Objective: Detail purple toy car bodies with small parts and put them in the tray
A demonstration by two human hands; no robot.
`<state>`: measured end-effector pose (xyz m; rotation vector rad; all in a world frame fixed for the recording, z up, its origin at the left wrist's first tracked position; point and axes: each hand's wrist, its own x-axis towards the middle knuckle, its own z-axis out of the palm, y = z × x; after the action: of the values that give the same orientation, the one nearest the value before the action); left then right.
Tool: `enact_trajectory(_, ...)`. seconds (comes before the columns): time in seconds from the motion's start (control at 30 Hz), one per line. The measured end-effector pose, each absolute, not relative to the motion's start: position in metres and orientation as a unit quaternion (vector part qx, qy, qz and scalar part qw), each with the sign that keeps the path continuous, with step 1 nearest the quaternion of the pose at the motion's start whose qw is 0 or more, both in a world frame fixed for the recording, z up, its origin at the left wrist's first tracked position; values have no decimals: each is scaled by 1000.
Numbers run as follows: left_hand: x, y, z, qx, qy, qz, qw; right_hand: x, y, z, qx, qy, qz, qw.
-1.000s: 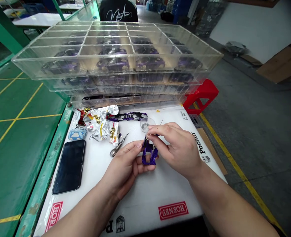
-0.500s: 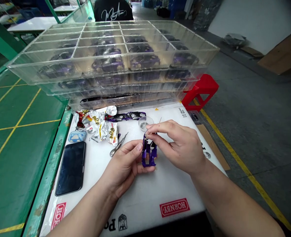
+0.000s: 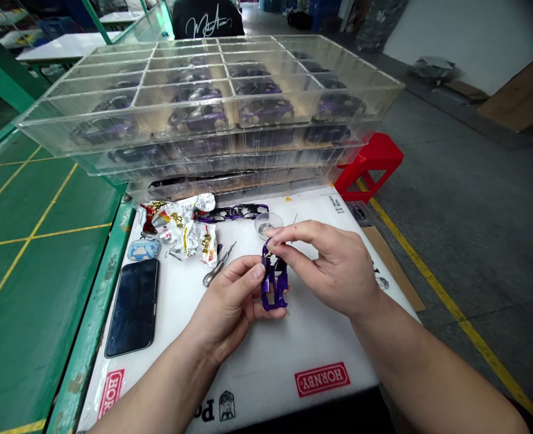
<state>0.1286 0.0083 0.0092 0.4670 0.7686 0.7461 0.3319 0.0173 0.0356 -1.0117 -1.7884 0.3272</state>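
Observation:
My left hand grips a small purple model car body between thumb and fingers, its open frame held upright over the white work surface. At the car body's upper end, my right hand is closed in a pinch. The pinch holds a thin stick; its pale lower tip shows at the shell's inner edge, while the fingers hide most of its length. Just beyond my fingertips stands a clear round dish with small dark bits in it. A metal-handled pointed tool lies left of the car body.
Stacked clear compartment trays with purple car bodies rise at the back. More purple-black shells, snack wrappers, a blue case and a phone lie on the surface. A red stool stands behind right; a person is beyond.
The view has shifted slightly. Both hands keep their hold, and the car body and stick tip have moved only a little against each other.

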Motion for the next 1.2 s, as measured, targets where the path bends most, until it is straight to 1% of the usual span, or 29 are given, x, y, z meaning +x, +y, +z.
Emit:
enact_trajectory(0.53,133,6,13,247,382,374,808,329,18,31,-436,-711,182,521)
enact_trajectory(0.77,133,6,11,237,371,380,814,332,21,35,-448,-715,169,509)
enact_trajectory(0.9,130,6,12,266,381,386,797,333,20,35,-449,-720,152,507)
enact_trajectory(1.07,131,7,14,277,390,400,782,331,21,32,-396,-739,149,524)
enact_trajectory(1.2,131,8,16,268,401,405,777,331,22,32,-362,-738,177,541)
